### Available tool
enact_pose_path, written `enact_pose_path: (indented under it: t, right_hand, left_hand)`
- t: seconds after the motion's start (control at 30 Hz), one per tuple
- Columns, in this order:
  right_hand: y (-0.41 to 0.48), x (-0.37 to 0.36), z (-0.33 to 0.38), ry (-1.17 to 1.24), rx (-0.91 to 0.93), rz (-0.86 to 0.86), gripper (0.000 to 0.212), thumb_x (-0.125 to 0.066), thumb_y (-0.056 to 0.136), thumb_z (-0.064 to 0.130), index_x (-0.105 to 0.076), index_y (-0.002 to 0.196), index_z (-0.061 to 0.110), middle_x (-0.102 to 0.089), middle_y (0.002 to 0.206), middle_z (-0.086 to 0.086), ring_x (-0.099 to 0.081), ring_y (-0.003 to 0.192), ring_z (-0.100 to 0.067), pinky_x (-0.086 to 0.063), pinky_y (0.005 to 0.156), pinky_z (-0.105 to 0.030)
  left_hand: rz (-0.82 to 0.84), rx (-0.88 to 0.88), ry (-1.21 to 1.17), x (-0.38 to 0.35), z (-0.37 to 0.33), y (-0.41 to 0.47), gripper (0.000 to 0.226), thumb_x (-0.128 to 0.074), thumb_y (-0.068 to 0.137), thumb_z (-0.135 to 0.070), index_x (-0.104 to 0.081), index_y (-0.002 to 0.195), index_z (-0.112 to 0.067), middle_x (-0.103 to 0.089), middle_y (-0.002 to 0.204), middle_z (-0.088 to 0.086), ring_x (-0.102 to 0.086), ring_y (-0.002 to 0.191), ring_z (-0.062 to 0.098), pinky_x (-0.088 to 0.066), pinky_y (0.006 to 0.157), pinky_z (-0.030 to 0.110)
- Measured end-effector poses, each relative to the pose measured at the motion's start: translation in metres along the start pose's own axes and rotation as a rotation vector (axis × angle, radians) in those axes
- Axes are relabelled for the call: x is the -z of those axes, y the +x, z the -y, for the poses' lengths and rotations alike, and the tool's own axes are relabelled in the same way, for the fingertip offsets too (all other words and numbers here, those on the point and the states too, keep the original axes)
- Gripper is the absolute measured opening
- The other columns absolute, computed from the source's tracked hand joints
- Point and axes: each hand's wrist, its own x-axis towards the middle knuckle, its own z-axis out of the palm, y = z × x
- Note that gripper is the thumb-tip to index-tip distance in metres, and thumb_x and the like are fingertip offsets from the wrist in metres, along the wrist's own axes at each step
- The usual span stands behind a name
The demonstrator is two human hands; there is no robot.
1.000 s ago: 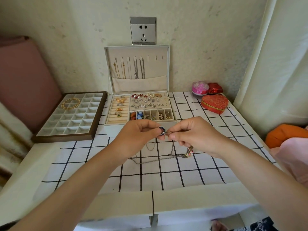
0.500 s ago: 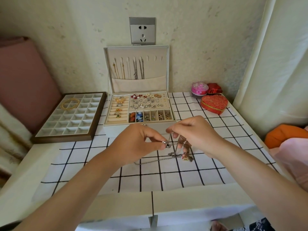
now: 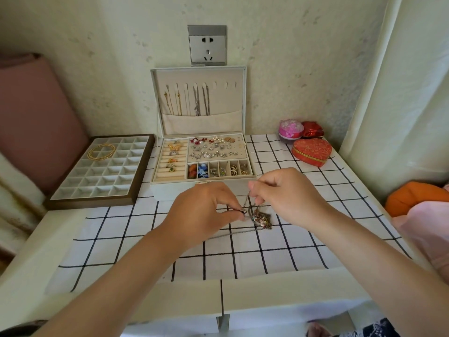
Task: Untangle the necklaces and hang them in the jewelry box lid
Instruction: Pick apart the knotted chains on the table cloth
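A tangle of thin chains with a beaded pendant cluster (image 3: 261, 218) lies on the checked cloth in front of the jewelry box. My left hand (image 3: 204, 210) pinches a small ring-shaped piece at the tangle's left side. My right hand (image 3: 281, 193) pinches a chain strand and lifts it a little above the tangle. One loose chain trails left across the cloth under my left hand. The white jewelry box (image 3: 201, 166) stands open behind, and several necklaces hang on hooks in its upright lid (image 3: 198, 98).
A brown-framed compartment tray (image 3: 102, 171) with gold bangles sits left of the box. A red heart-shaped box (image 3: 312, 152), a pink round box (image 3: 290, 130) and a small red box (image 3: 312, 130) stand at the back right. A wall socket (image 3: 207, 46) is above the lid.
Both hands have come lower toward the cloth with the tangle. The pendant cluster now rests on the cloth, and my hands have drawn slightly apart.
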Motion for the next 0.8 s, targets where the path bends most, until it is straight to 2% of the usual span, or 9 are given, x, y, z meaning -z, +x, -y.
enact_pose_path:
  t: [0.1,0.17,0.23,0.33,0.4,0.5,0.57,0.7,0.8]
  right_hand:
    - [-0.004,0.005,0.005,-0.011,0.014,-0.018,0.029,-0.064,0.095,0.035,-0.076,0.072,0.022,-0.073,0.066,0.007,-0.062,0.054,0.001,-0.042,0.056,-0.014]
    - [-0.007,0.007,0.008,0.191,-0.009,0.097,0.026,-0.061,0.098,0.028,-0.076,0.079,0.018,-0.07,0.059,0.0,-0.07,0.066,-0.013,-0.055,0.071,-0.029]
    - [-0.009,0.004,0.008,0.404,-0.041,0.219,0.024,-0.054,0.101,0.016,-0.076,0.093,0.011,-0.063,0.055,-0.009,-0.066,0.062,-0.027,-0.056,0.075,-0.044]
    - [-0.007,0.001,0.004,0.498,-0.044,0.293,0.037,-0.042,0.099,-0.004,-0.076,0.103,0.011,-0.061,0.065,-0.013,-0.056,0.05,-0.026,-0.052,0.055,-0.04]
    - [-0.006,0.001,0.0,0.434,-0.007,0.322,0.038,-0.045,0.101,-0.003,-0.077,0.103,0.017,-0.065,0.073,-0.009,-0.057,0.048,-0.023,-0.051,0.047,-0.034]
    - [-0.007,-0.002,-0.004,0.3,0.06,0.246,0.027,-0.066,0.093,0.004,-0.079,0.1,0.027,-0.07,0.077,-0.001,-0.057,0.05,-0.02,-0.053,0.045,-0.032]
    - [-0.007,-0.008,-0.006,0.208,0.132,0.104,0.026,-0.075,0.086,0.005,-0.079,0.099,0.027,-0.067,0.086,0.002,-0.056,0.048,-0.013,-0.049,0.04,-0.027]
    - [-0.002,-0.013,-0.009,0.061,0.268,-0.058,0.023,-0.085,0.077,0.011,-0.079,0.091,0.029,-0.061,0.091,0.009,-0.056,0.055,-0.009,-0.053,0.049,-0.029]
    - [-0.003,-0.013,-0.01,-0.053,0.404,-0.099,0.017,-0.087,0.074,0.014,-0.079,0.082,0.028,-0.062,0.075,0.014,-0.058,0.065,-0.004,-0.046,0.059,-0.018]
  left_hand:
    - [-0.006,0.078,-0.044,-0.003,-0.001,0.0,0.003,-0.076,0.082,-0.044,-0.076,0.085,-0.045,-0.066,0.086,-0.025,-0.06,0.087,-0.003,-0.048,0.074,0.024]
    - [-0.001,0.111,-0.111,-0.004,-0.002,0.001,0.003,-0.076,0.082,-0.041,-0.077,0.085,-0.042,-0.068,0.083,-0.027,-0.061,0.084,-0.004,-0.044,0.073,0.023]
    - [0.0,0.144,-0.21,-0.007,-0.003,0.001,0.002,-0.076,0.082,-0.039,-0.078,0.084,-0.039,-0.07,0.081,-0.023,-0.061,0.077,-0.005,-0.04,0.07,0.022]
    - [-0.037,0.284,-0.453,-0.007,-0.009,0.003,0.003,-0.079,0.081,-0.035,-0.08,0.083,-0.033,-0.073,0.081,-0.014,-0.059,0.068,-0.006,-0.04,0.072,0.022]
    - [-0.054,0.384,-0.587,-0.006,-0.01,0.005,0.007,-0.076,0.085,-0.03,-0.08,0.089,-0.027,-0.074,0.076,-0.011,-0.062,0.066,-0.002,-0.042,0.07,0.02]
    - [0.022,0.481,-0.701,-0.004,-0.011,0.005,0.015,-0.065,0.094,-0.025,-0.077,0.098,-0.018,-0.053,0.048,-0.011,-0.039,0.042,0.009,-0.029,0.047,0.018]
    - [0.074,0.5,-0.794,-0.004,-0.01,0.005,0.018,-0.06,0.097,-0.021,-0.076,0.102,-0.015,-0.043,0.048,-0.008,-0.026,0.042,0.01,-0.02,0.044,0.021]
    - [0.125,0.521,-0.902,-0.001,-0.013,0.007,0.03,-0.068,0.087,-0.042,-0.074,0.098,-0.015,-0.065,0.076,-0.003,-0.028,0.045,0.011,-0.019,0.052,0.026]
    - [0.081,0.495,-0.764,-0.004,-0.018,0.005,0.027,-0.071,0.085,-0.04,-0.077,0.102,-0.019,-0.055,0.052,-0.016,-0.039,0.041,0.001,-0.028,0.05,0.018]
